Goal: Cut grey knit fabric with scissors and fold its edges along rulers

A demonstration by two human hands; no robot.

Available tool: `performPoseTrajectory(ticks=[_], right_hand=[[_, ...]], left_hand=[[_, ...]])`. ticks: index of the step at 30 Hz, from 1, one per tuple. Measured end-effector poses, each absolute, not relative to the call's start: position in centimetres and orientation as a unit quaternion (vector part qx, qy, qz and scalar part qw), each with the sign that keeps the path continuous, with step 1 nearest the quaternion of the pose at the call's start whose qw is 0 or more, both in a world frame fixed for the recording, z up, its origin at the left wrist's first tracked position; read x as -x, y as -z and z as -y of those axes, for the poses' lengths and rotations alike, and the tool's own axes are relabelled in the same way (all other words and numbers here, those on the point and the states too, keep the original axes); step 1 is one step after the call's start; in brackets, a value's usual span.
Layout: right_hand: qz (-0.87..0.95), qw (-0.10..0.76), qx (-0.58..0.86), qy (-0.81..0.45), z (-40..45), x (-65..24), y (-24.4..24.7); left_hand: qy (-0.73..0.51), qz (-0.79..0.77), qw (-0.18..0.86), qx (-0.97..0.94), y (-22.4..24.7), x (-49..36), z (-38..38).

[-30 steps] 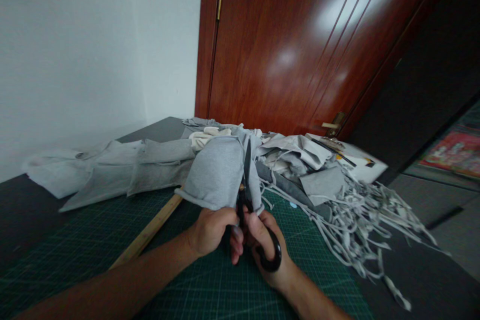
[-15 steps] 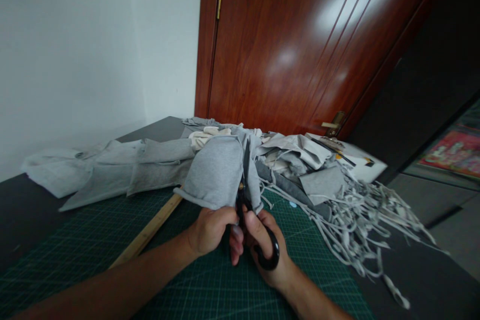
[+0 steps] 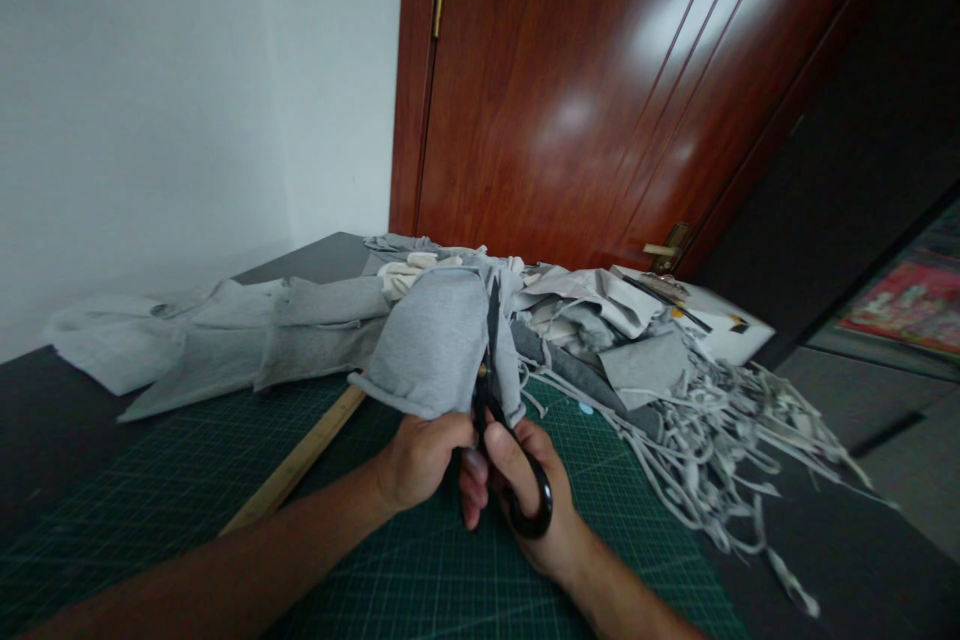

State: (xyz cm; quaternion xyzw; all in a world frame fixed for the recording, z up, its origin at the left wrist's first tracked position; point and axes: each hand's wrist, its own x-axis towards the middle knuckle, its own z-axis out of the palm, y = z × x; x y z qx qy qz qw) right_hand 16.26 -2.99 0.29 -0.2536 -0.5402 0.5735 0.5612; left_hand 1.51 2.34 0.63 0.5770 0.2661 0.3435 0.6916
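Note:
A light grey piece of fabric [image 3: 431, 340] is held up in front of me, its lower edge pinched by my left hand [image 3: 424, 460]. My right hand [image 3: 540, 490] is closed round the black-handled scissors [image 3: 534, 500], with the thumb through one loop. The dark blades point away from me and lie along the right side of the fabric, between it and a narrower grey flap [image 3: 508, 370]. Both hands are close together above the green cutting mat [image 3: 360, 570]. Part of the left fingers and the lower handle are hidden.
A wooden ruler [image 3: 300, 455] lies slanted on the mat at left. Grey fabric pieces [image 3: 225, 345] spread along the left. At right are a heap of grey fabric strips [image 3: 720, 450], folded cloth [image 3: 600, 300] and a white board [image 3: 724, 325]. Behind stands a brown door [image 3: 562, 70].
The scissor handle loop has moved slightly left as the right hand closes a little. The fabric and left hand stay almost in place.

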Motion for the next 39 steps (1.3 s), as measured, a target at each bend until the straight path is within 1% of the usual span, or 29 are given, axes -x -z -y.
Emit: performPoseTrajectory(ticks=[8,12,14,15,17,18,19,20,23,24,26,29,31,34,37,39], right_hand=[[0.567,0.561,0.271,-0.539,2.6,-16.8,-0.7],[0.585,0.561,0.284,-0.512,2.3,-17.7,-1.2],[0.593,0.556,0.290,-0.505,2.1,-18.0,-1.3],[0.596,0.553,0.292,-0.503,2.1,-18.1,-1.3],[0.602,0.546,0.295,-0.502,2.1,-18.3,-1.2],[0.604,0.543,0.296,-0.502,2.1,-18.3,-1.2],[0.607,0.540,0.298,-0.502,2.1,-18.3,-1.2],[0.610,0.537,0.299,-0.500,2.1,-18.3,-1.1],[0.626,0.524,0.305,-0.490,2.4,-18.2,-1.2],[0.633,0.519,0.307,-0.486,2.5,-18.2,-1.2],[0.646,0.507,0.312,-0.478,2.6,-18.0,-1.1],[0.653,0.502,0.312,-0.473,2.8,-17.6,-0.5],[0.642,0.517,0.317,-0.469,2.9,-17.4,0.2],[0.605,0.552,0.350,-0.454,3.0,-17.1,1.4],[0.585,0.562,0.372,-0.452,3.0,-17.0,2.2],[0.577,0.563,0.384,-0.452,3.0,-17.0,2.6]], left_hand=[[-0.367,-0.238,0.695,-0.571,-1.9,-2.2,-1.7],[-0.365,-0.164,0.695,-0.598,-3.3,-0.1,-1.5],[-0.304,-0.132,0.682,-0.652,-4.6,2.7,-1.4],[-0.236,-0.133,0.680,-0.682,-5.4,4.3,-1.5],[-0.135,-0.185,0.684,-0.693,-7.1,7.4,-1.9],[-0.108,-0.217,0.680,-0.692,-8.0,8.5,-2.3],[-0.132,-0.218,0.672,-0.695,-8.8,9.2,-2.8],[-0.188,-0.218,0.660,-0.694,-9.5,9.5,-3.5],[-0.454,-0.284,0.552,-0.639,-10.7,8.1,-6.2],[-0.498,-0.306,0.532,-0.612,-10.8,7.2,-7.2],[-0.512,-0.308,0.532,-0.600,-10.7,5.5,-8.9],[-0.468,-0.243,0.593,-0.609,-10.3,4.2,-10.2],[-0.454,-0.230,0.613,-0.604,-10.1,4.3,-10.3],[-0.444,-0.239,0.622,-0.598,-10.3,5.1,-9.8],[-0.425,-0.248,0.637,-0.593,-10.6,5.6,-9.1],[-0.435,-0.260,0.618,-0.601,-10.7,5.5,-8.6]])
